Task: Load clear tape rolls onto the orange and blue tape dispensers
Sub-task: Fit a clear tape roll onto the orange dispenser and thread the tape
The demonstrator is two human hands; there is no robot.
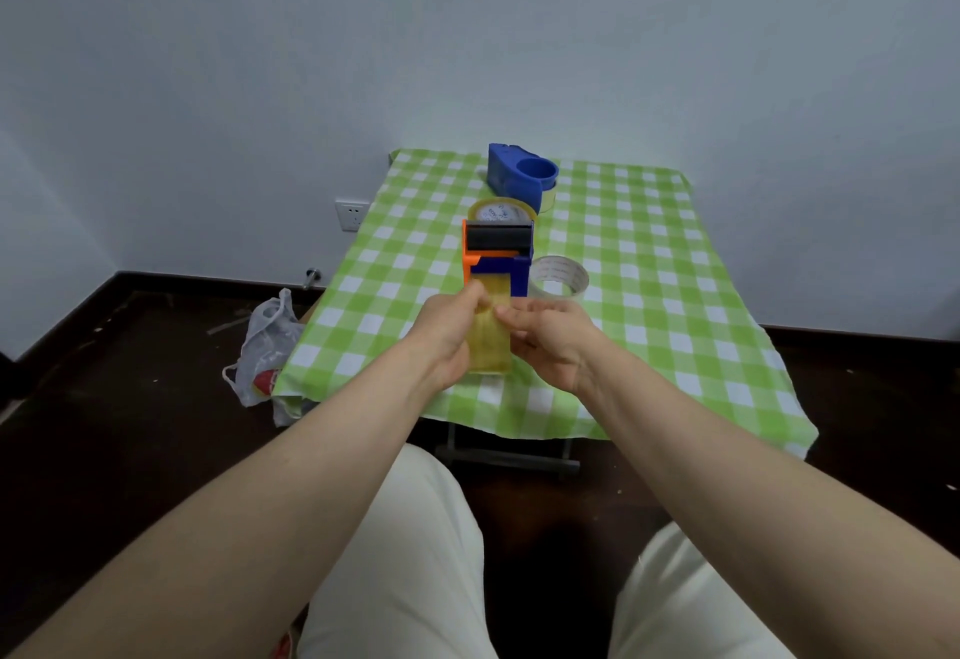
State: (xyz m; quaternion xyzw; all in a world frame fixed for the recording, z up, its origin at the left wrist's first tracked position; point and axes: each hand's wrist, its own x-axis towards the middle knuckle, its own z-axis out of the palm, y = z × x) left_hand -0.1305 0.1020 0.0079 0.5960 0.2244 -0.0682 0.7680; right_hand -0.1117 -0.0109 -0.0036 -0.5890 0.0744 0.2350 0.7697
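Observation:
An orange and blue tape dispenser (497, 256) with a black roller stands mid-table, a tape roll (500, 211) seated at its far end. A yellowish clear strip of tape (490, 341) runs from the dispenser toward me. My left hand (448, 333) pinches the strip's left edge and my right hand (551, 341) pinches its right edge. A loose clear tape roll (559, 278) lies flat just right of the dispenser. At the table's far edge sits a blue dispenser (521, 174) with a roll partly hidden behind it.
The small table wears a green and white checked cloth (675, 295) and stands against a pale wall. A plastic bag (267, 346) lies on the dark floor at the table's left. A wall socket (351, 214) is at the left. My knees are below the table's near edge.

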